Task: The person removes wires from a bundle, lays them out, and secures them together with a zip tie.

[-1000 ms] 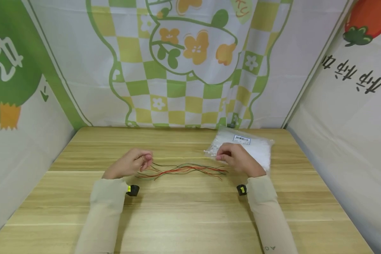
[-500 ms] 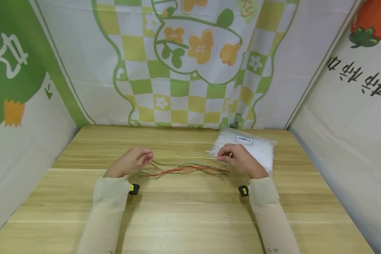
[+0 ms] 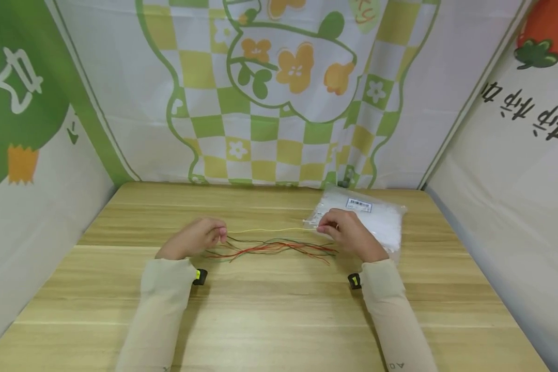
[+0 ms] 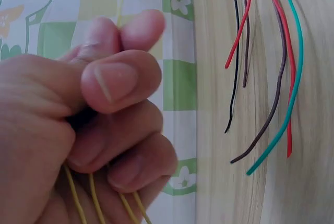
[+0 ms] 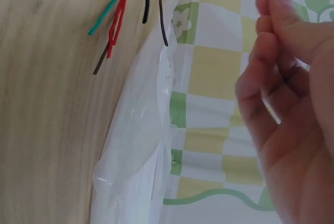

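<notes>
Between my two hands runs a thin yellow wire, slightly wavy, above the wood table. My left hand pinches its left end between thumb and forefinger. Several more yellow wires come out below the curled lower fingers of that hand in the left wrist view. The right hand pinches the right end with thumb and fingertips. Just in front of the yellow wire lies a loose bundle of red, black, brown and green wires, spread lengthwise on the table, its ends fanned out.
A clear plastic bag packed with white strips and bearing a barcode label lies partly behind the right hand. Printed cloth hangs along the table's back edge, with more cloth at both sides. The wooden table extends toward me.
The yellow wire was straight a second ago and now sags in a slight wave. My hands have come slightly closer together; the view has shifted a little. The coloured bundle stays in place.
</notes>
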`<state>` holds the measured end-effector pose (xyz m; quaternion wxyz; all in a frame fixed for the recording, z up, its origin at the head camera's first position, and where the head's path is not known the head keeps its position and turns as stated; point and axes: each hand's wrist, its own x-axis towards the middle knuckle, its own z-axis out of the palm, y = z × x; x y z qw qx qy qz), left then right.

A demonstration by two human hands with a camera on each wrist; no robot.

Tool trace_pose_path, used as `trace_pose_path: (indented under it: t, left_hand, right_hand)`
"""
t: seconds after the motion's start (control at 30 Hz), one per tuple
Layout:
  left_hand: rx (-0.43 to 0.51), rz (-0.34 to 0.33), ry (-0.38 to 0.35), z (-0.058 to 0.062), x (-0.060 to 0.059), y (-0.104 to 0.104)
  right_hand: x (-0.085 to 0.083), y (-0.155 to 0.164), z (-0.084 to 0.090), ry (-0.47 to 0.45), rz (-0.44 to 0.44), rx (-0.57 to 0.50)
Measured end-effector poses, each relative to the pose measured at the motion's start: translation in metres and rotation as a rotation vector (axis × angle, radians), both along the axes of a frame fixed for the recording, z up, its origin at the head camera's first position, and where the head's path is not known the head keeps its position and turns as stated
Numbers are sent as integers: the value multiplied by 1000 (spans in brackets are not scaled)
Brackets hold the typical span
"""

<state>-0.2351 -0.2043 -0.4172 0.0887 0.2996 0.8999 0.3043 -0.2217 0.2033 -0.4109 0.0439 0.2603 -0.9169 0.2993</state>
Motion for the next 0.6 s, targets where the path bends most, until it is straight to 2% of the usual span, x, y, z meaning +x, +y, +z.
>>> trace_pose_path:
  t: [0.23,0.6]
  left_hand:
    - [-30,13,-30,0,2,6]
    - [-64,43,-67,-5,3,4]
  right_hand:
    - [-1,-4,-7,-66,8,65]
    - [-5,-8,-18,-45,39,127]
